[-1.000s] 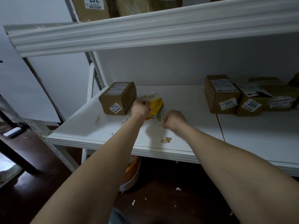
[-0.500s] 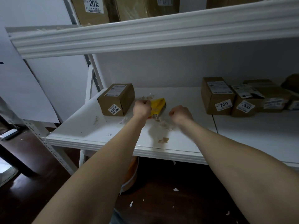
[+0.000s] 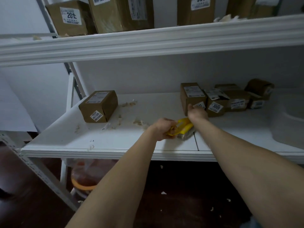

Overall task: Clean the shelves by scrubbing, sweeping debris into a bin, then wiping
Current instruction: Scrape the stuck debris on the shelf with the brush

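Brush (image 3: 184, 126), clenched in left hand (image 3: 164, 127), moved beside cardboard box (image 3: 192, 96); right hand (image 3: 196, 112) at box, grip indeterminate; scrubbing ongoing.

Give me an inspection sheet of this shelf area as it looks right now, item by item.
Surface: white shelf, littered with debris.
Job's things: yellow brush, bristles down on the shelf; bin underneath.
Clutter: lone box at left; cluster of boxes at right.
Grippers: left hand grips the brush; right hand is against the front box, grip unclear.
Cables: nothing seen.
Surroundings: upper boxes on the shelf above; scraps on the dark floor.
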